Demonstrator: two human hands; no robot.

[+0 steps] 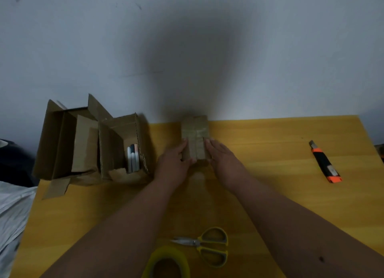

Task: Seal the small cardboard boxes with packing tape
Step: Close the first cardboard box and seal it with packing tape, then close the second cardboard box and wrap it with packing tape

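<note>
On a yellow wooden table (259,144) set against a pale grey wall (187,39), a person holds a small cardboard box (195,136) between both hands at the far edge of the tabletop, at about 12 o'clock from the viewer. Strips of clear tape cross on the box's top face. The left hand (173,163) lies along the box's left side, its fingers extended against the cardboard and its thumb curled over the near corner; the right hand (221,156) presses flat against the right side with its fingers straight. Both forearms reach in from the bottom of the frame.

At 10 o'clock, two open cardboard boxes (91,144) stand side by side at the table's left edge, their flaps raised; the nearer one holds several slim upright items (133,158), too blurred to tell what they are. At 2 o'clock, well apart from the hands, an orange-and-black utility knife (325,162) lies on the wood. At 6 o'clock, between the forearms, lie yellow-handled scissors (207,245), blades pointing left, and just beside them a roll of tape (166,261) on a yellow core, cut off by the frame's lower edge. Crumpled pale sheeting (12,215) shows at 8 o'clock, off the table.
</note>
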